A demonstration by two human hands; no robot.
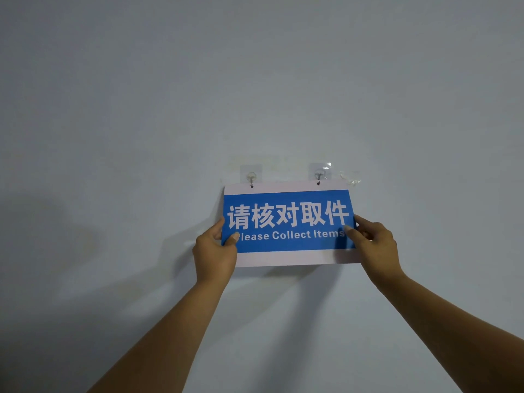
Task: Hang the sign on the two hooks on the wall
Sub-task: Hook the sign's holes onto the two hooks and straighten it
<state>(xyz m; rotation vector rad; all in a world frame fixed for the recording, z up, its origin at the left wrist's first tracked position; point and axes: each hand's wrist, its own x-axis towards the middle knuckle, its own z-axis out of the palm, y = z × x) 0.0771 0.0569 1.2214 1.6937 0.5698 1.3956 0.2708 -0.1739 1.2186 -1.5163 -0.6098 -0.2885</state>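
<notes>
A blue and white sign reading "Please Collect Items" lies flat against the wall. Its two top holes sit at the left hook and the right hook, both clear adhesive hooks. The metal hook tips reach into the holes. My left hand grips the sign's lower left edge, thumb on the front. My right hand grips the lower right edge the same way.
A plain pale grey wall fills the view. A scrap of clear adhesive film sticks to the wall just right of the right hook. Shadows of my arms fall on the wall below the sign.
</notes>
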